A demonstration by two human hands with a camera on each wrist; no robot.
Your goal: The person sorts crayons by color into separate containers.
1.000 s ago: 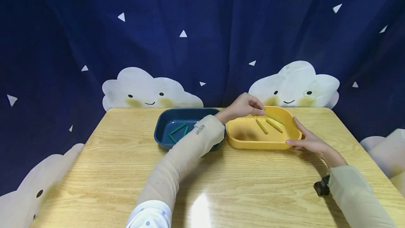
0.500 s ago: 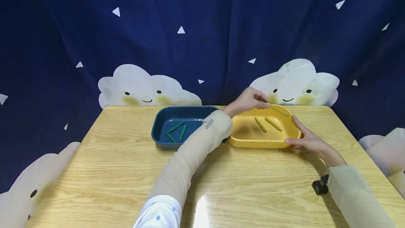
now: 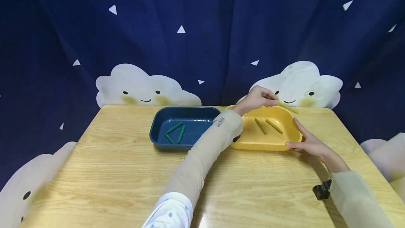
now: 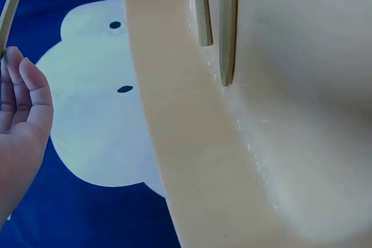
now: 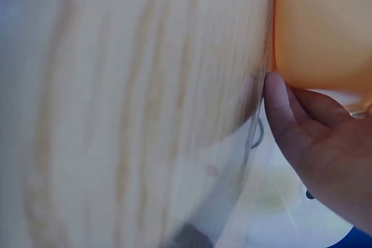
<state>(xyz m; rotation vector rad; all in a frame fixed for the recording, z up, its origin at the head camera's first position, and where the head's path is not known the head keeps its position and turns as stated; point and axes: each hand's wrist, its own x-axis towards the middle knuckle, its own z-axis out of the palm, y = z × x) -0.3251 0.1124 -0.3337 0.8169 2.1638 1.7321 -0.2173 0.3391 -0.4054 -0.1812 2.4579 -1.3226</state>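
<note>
My left hand (image 3: 260,97) pinches a yellow crayon (image 3: 288,107) by one end, above the back rim of a yellow tray (image 3: 262,146). In the left wrist view the same hand shows at the left edge, with the crayon pointing up from its fingertips. Two more yellow crayons (image 3: 274,126) lie on the tray's floor. At the tray's right end my right hand (image 3: 311,144) holds the wall, thumb at the front corner and a finger along the side. The right wrist view shows that hand's fingers (image 5: 279,100) against the tray's outer wall.
Left of the yellow tray stands a dark blue tray (image 3: 167,147) with 3 green crayons (image 3: 174,127) in it. My left forearm crosses in front of its right side. A navy curtain (image 3: 202,38) with clouds hangs behind the wooden table (image 3: 126,178).
My left hand has lifted the yellow crayon and carried it rightward, from inside the yellow tray to above its back rim. The right hand stays at the tray's right end.
</note>
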